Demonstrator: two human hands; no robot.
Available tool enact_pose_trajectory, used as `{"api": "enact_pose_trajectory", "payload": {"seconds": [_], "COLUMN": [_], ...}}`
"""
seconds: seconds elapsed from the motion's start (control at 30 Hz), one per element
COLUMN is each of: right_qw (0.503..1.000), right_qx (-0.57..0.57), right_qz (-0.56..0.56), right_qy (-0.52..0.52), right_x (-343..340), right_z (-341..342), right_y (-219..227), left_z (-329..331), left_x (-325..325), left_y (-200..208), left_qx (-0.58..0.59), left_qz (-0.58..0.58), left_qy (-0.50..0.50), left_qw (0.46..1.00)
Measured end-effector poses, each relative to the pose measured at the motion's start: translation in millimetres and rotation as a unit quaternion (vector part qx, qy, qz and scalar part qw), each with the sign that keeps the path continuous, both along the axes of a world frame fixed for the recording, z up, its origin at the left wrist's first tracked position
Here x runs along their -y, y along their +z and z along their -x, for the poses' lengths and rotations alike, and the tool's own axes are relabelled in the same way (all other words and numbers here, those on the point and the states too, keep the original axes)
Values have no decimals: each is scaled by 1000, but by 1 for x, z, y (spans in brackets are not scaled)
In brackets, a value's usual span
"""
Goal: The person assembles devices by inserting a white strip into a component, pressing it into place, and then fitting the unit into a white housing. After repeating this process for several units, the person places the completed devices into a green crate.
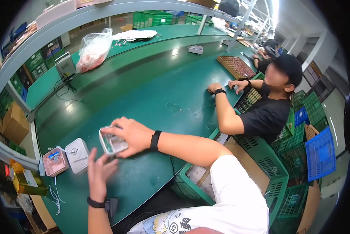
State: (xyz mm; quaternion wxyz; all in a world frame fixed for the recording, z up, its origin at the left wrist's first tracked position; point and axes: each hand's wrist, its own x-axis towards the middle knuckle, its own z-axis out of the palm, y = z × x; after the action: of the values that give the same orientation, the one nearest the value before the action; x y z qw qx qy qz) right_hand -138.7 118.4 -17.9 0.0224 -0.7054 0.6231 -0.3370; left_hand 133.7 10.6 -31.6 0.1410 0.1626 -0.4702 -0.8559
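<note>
My right hand (pixel 136 135) is closed on a clear, light-rimmed rectangular casing (pixel 109 143), held above the green table at the left. Just below it, my left hand (pixel 99 175) is open, its fingers spread and partly smeared by motion. Whether a left fingertip touches the casing, I cannot tell. To the left of that hand lies a white rounded-square shell (pixel 78 158) with wires on it. Beside this shell sits a pink open shell (pixel 55 167) holding a small blue cylinder and wires. Several thin white wires (pixel 56 199) are scattered near the table's left edge.
At the right a co-worker (pixel 260 105) rests both hands on the green table (pixel 151 101). Green crates (pixel 266 160) stand along its near edge. Farther back are a partitioned tray (pixel 236 67), a plastic bag (pixel 93 50) and a grey metal box (pixel 65 65) with a cable.
</note>
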Motion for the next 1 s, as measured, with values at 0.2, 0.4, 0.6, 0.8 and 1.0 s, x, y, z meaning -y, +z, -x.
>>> {"api": "enact_pose_trajectory", "payload": {"seconds": [0.2,0.4,0.6,0.8,1.0], "right_qw": [929,804,919,979,993], "right_qx": [-34,-161,-105,-37,-11], "right_qz": [-138,-71,60,21,19], "right_qy": [-343,-569,-375,-198,-116], "right_x": [-10,-15,-14,-9,-4], "right_z": [46,91,55,35,31], "right_y": [8,-16,2,-6,-3], "left_z": [-22,-33,-24,-24,-30], "left_x": [51,73,39,46,39], "left_y": [10,-27,10,4,-3], "left_qx": [178,271,280,329,224], "left_qz": [673,681,667,696,712], "left_qy": [289,277,203,204,184], "left_qw": [658,622,660,605,639]}}
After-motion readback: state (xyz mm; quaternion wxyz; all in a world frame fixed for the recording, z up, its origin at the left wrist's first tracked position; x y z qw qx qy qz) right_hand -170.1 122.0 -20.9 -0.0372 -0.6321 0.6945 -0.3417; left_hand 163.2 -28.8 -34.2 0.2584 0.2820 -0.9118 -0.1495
